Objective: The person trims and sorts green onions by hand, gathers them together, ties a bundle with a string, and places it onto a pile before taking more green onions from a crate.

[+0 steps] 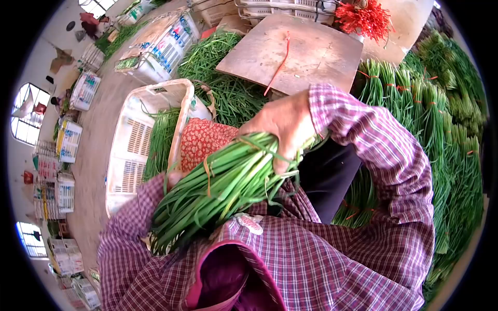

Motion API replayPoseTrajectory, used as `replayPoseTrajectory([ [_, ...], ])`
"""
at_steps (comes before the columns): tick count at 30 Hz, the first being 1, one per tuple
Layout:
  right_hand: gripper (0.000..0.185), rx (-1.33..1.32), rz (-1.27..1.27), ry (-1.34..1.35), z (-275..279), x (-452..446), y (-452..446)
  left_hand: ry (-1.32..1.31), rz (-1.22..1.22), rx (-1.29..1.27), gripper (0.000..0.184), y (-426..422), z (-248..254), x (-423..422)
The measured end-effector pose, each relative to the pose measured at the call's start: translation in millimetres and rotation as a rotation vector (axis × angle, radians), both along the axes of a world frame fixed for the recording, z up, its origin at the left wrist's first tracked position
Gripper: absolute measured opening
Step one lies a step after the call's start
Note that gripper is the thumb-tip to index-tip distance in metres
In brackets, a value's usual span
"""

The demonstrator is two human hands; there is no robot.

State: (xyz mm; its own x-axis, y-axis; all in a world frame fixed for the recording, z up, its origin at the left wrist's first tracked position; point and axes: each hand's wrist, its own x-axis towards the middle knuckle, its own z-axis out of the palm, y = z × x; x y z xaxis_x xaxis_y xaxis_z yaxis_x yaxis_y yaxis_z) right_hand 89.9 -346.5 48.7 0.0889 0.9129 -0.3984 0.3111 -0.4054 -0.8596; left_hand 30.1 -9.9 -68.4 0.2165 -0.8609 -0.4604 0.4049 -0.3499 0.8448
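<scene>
A thick bunch of long green stalks [228,179] lies slantwise across my lap, its leafy ends toward the lower left. My right hand [282,124] is wrapped over the upper right part of the bunch. Beside its left part is my left hand [175,179], mostly hidden behind the leaves, so its fingers cannot be made out. A thin tan band [207,176] crosses the bunch near my left hand. Red patterned cloth [202,140] shows just above the bunch.
A wooden board [306,52] holds one red tie [282,65], with a bundle of red ties [364,19] behind. At left stands a white crate [136,150] with greens. Tied bunches [436,119] are piled at right, loose greens [223,78] ahead. A person [89,25] is far off.
</scene>
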Motion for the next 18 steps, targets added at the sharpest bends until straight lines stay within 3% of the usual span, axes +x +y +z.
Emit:
replayPoseTrajectory([
  [2, 0.074, -0.088, -0.011, -0.005, 1, 14, 3, 0.099, 0.168, -0.051, 0.084, 10, -15, -18],
  [7, 0.078, -0.006, 0.024, -0.072, -8, 33, 22, 0.236, 0.436, -0.207, 0.084, 11, -40, -44],
  [10, 0.087, 0.068, -0.206, -0.479, -9, 43, 16, 0.267, 0.488, -0.263, 0.084, 8, -47, -46],
  [11, 0.09, 0.226, -0.286, -0.172, -11, 53, -2, 0.27, 0.501, -0.283, 0.084, 9, -47, -45],
  [12, 0.09, 0.222, -0.284, -0.177, -13, 61, -10, 0.273, 0.515, -0.301, 0.084, 9, -49, -45],
  [15, 0.081, 0.659, -0.745, 0.007, -52, 92, -22, 0.284, 0.536, -0.341, 0.084, 10, -52, -44],
  [16, 0.081, 0.659, -0.791, -0.161, -74, 105, -9, 0.282, 0.541, -0.355, 0.084, 10, -54, -44],
  [17, 0.081, 0.773, -0.583, -0.267, -87, 98, 10, 0.293, 0.549, -0.367, 0.084, 10, -56, -44],
  [18, 0.082, 0.593, -0.629, -0.133, -91, 55, 37, 0.3, 0.558, -0.383, 0.083, 10, -57, -45],
])
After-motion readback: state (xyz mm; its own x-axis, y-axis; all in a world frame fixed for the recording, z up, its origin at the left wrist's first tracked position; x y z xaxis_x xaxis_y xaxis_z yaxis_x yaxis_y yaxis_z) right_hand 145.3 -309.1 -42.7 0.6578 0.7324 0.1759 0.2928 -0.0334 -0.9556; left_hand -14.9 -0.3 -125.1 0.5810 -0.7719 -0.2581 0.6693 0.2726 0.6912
